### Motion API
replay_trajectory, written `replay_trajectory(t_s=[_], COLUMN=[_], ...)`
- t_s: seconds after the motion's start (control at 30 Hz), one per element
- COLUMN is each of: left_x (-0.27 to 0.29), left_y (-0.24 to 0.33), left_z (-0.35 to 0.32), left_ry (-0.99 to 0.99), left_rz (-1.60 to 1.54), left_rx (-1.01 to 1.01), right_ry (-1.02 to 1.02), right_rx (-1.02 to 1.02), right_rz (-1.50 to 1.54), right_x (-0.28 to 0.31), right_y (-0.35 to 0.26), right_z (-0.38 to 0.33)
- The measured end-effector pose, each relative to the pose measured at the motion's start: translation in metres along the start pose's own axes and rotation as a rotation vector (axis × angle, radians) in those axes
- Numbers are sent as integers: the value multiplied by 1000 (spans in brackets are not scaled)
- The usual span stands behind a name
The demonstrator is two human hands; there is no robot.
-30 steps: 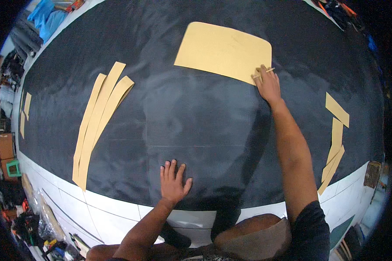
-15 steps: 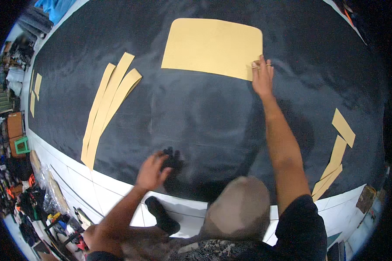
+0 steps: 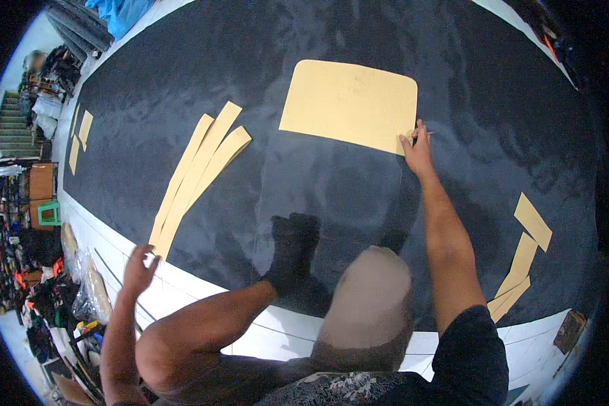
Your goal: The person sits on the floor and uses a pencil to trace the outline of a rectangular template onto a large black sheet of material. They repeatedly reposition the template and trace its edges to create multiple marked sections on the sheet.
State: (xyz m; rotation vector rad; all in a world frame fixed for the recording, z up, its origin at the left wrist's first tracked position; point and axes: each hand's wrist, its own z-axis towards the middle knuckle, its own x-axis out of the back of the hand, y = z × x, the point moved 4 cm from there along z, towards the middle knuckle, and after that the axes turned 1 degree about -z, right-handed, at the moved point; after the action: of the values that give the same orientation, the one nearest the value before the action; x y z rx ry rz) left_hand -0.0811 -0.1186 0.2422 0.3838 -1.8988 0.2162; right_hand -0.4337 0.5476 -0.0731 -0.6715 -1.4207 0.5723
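The right hand [image 3: 419, 152] has a thin stick [image 3: 432, 133] between its fingers, its thumb at the corner of a yellow panel [image 3: 348, 105] lying just beyond and leftward on a black sheet [image 3: 331, 176]. The left hand [image 3: 139, 272], fingers bent (whether gripping, I cannot tell), is beside long yellow strips [image 3: 183, 193].

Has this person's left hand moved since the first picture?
Yes, leftward. Judged against the long yellow strips, the left hand was on the black sheet well to their right; now it is beside their lower ends.
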Motion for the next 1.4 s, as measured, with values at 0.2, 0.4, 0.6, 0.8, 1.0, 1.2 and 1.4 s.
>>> replay_trajectory(t_s=[0.2, 0.4, 0.6, 0.8, 1.0, 1.2, 1.4], left_x=[-108, -165, -164, -187, -191, -203, -206], left_y=[88, 213, 309, 326, 322, 318, 323], left_z=[83, 206, 300, 334, 338, 336, 341], left_ry=[-190, 19, 369, 373, 323, 300, 336], left_rz=[-57, -373, -337, -334, -299, -249, -238], left_rx=[-161, -371, -579, -566, -540, -523, -566], right_ry=[-191, -176, -106, -155, -112, -154, -185], right_rx=[17, 94, 154, 56, 26, -16, 5], right_rz=[-61, -346, -431, -466, -477, -454, -463], right_x=[32, 33, 10, 11, 7, 8, 12], right_y=[-14, -42, -28, -37, -38, -38, -26], right_z=[-1, -16, -30, -27, -32, -23, -24])
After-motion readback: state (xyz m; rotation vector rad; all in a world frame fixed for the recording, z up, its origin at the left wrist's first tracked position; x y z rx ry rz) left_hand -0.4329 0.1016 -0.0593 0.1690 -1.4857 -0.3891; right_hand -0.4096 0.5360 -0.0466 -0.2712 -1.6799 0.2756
